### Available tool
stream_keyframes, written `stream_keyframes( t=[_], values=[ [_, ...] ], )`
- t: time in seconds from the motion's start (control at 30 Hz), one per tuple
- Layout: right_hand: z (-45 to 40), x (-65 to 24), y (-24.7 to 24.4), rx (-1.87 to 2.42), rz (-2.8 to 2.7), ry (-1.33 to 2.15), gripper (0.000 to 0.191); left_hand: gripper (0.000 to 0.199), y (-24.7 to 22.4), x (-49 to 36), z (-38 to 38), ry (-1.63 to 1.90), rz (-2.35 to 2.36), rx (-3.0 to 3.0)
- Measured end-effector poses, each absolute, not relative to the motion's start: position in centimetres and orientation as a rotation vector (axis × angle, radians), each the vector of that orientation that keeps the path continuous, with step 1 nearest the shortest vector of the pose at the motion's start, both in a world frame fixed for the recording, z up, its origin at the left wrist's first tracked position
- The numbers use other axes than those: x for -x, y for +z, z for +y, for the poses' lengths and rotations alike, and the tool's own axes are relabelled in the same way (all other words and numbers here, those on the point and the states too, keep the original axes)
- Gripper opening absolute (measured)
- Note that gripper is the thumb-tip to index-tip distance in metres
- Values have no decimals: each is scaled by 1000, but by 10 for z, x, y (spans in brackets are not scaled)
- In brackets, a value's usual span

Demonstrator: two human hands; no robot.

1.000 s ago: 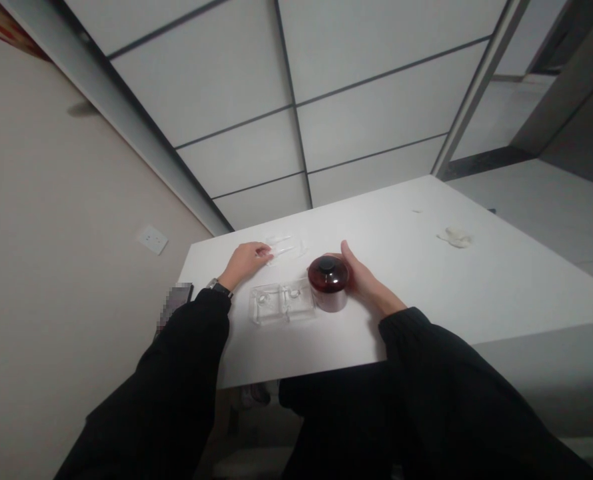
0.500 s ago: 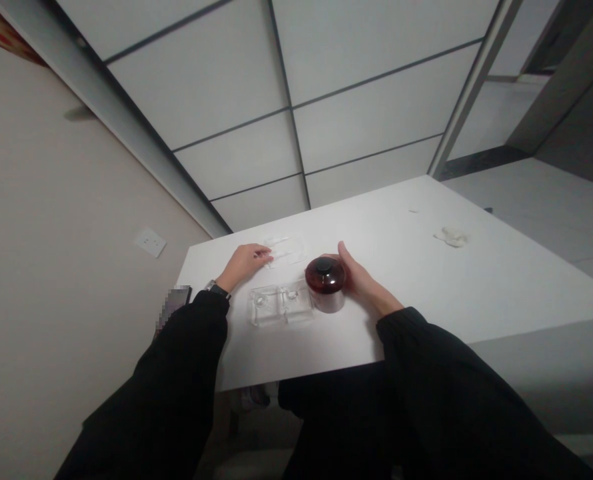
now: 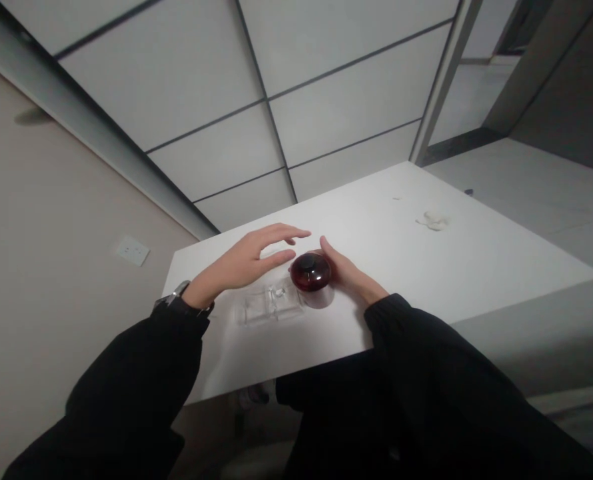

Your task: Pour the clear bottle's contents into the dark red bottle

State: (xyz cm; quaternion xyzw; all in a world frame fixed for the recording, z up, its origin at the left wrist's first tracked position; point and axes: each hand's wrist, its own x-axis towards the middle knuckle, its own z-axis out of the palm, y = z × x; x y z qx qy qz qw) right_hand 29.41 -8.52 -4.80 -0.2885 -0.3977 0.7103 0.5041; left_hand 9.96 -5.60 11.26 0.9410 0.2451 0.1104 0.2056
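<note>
At the left, a white wall socket [image 3: 133, 251] sits on the pale wall [image 3: 66, 280]; beyond the far edge of the table stand white panels [image 3: 206, 87] divided by dark strips. Next, from where I stand: a black left sleeve [image 3: 131, 373], a wristwatch [image 3: 176, 291] at its cuff, then the person's left hand [image 3: 249, 259]. This hand is raised above the table, thumb and fingers spread well apart, nothing seen in its hold; fingertips near the jar's lid, thumb tip close to its left side. Contact with the lid: cannot tell. Below and nearer, a clear plastic tray [image 3: 264, 305] with two compartments lies on the white table [image 3: 476, 260], partly hidden by the hand. Just right of the tray is the red-lidded jar [image 3: 312, 277], upright on the near half of the table, its dark knob uppermost. The right hand [image 3: 346, 270] is curved against the jar's right side, thumb up, fingers passing behind; how firmly it presses, I cannot tell. Farther right and toward the far side: a small pale scrap [image 3: 396, 198], then a crumpled tissue [image 3: 434, 221].
</note>
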Motion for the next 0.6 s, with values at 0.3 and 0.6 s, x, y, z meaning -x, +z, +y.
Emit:
stream_keyframes(
  t=[0.3, 0.6],
  values=[
    [-84, -286, -58, 741, -907, 1608, 76, 28, 114, -126, -90, 250, 537, -2867],
    [-90, -284, -51, 810, -896, 1464, 77, 30, 113, -141, -97, 98, 753, -3053]
  ],
)
